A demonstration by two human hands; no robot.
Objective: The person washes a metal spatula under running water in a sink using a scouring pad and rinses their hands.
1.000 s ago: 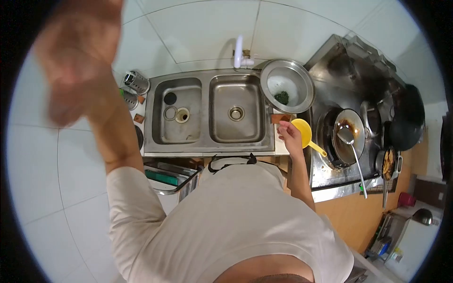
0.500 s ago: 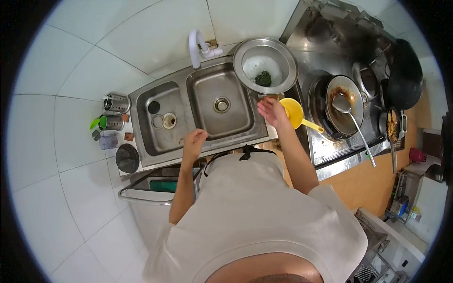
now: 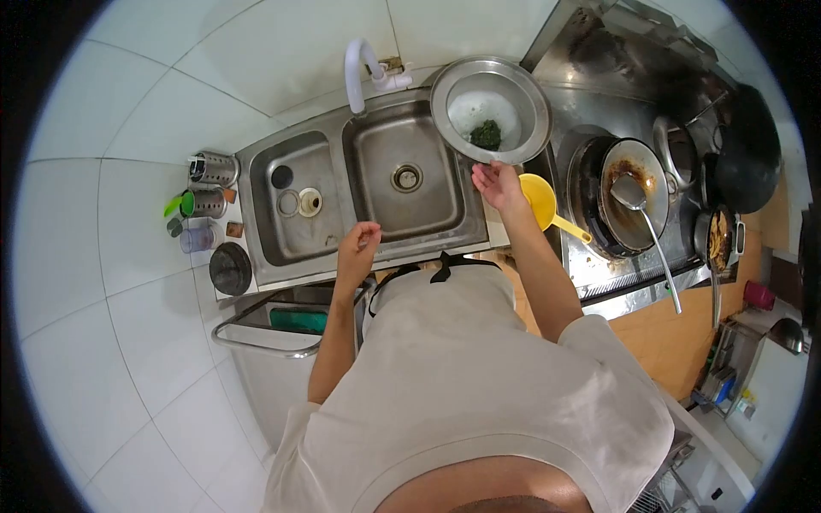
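My left hand (image 3: 357, 248) hovers by the front edge of the double sink (image 3: 400, 229), its fingers curled in and nothing showing in them. My right hand (image 3: 498, 184) is palm up with its fingers loosely apart and holds nothing. It lies just in front of the rim of a wide metal basin (image 3: 535, 141). Inside the basin, a clump of dark green leaves (image 3: 486, 134) rests in whitish, foamy-looking contents. Beside my right wrist sits a yellow dipper (image 3: 539, 198), its handle pointing toward the stove.
A white faucet (image 3: 356, 77) rises behind the sink. To the right, a wok (image 3: 620, 222) with a metal turner (image 3: 629, 193) stands on the stove, near a pan of food (image 3: 718, 235). Metal utensil holders (image 3: 214, 169) and a dark round lid (image 3: 231, 269) line the left side.
The view has shifted slightly. My right hand has its fingers a little more curled and sits closer to the basin's rim; my left hand stays curled near the sink edge.
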